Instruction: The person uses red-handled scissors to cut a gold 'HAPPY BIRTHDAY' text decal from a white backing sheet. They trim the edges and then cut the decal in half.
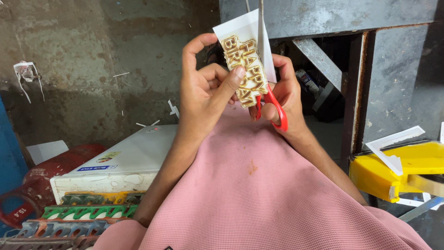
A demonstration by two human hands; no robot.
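1. From my remote seat this reads as a small, rough workshop: the concrete floor [92, 55] is stained and dark.
2. White paper offcuts [27, 74] lie scattered across that floor.
3. A worn grey metal frame [323, 18] with rusty edges stands ahead.
4. A yellow plastic tool case [393, 171] sits on the right; a white box [125, 162] and stacked coloured plastic strips [88, 213] sit left.

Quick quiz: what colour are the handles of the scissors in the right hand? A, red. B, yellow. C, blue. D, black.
A: the right hand grips scissors with red handle loops, their blades running up along the gold-lettered cutout that the left hand steadies.
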